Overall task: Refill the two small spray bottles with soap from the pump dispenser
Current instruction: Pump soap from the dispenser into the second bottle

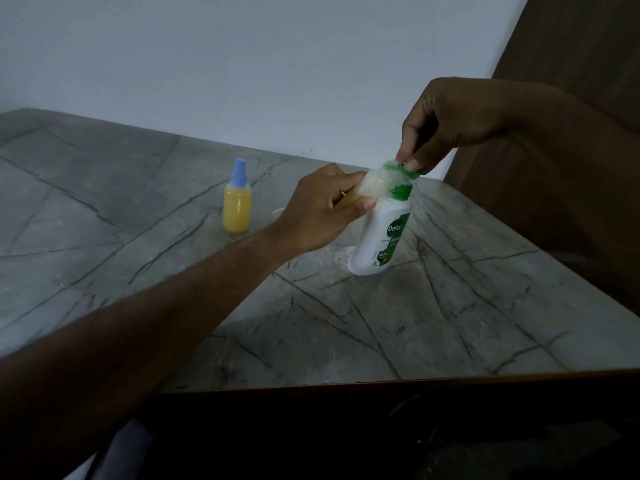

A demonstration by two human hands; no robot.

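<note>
Here, a small open spray bottle (372, 184) is gripped by the left hand (323, 211) and tilted against the green pump head of the soap dispenser (382, 233), which is pressed by the right hand (446, 123). The capped yellow bottle (237, 202) is left standing apart on the marble table (138, 237).

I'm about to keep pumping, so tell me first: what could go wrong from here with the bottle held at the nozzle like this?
1. Foam already coats the small bottle held tilted in the left hand at the pump dispenser nozzle, so more soap may overflow.
2. A wet patch lies at the dispenser's base; it could slide when the right hand presses.
3. Soapy fingers may lose the bottle.
</note>
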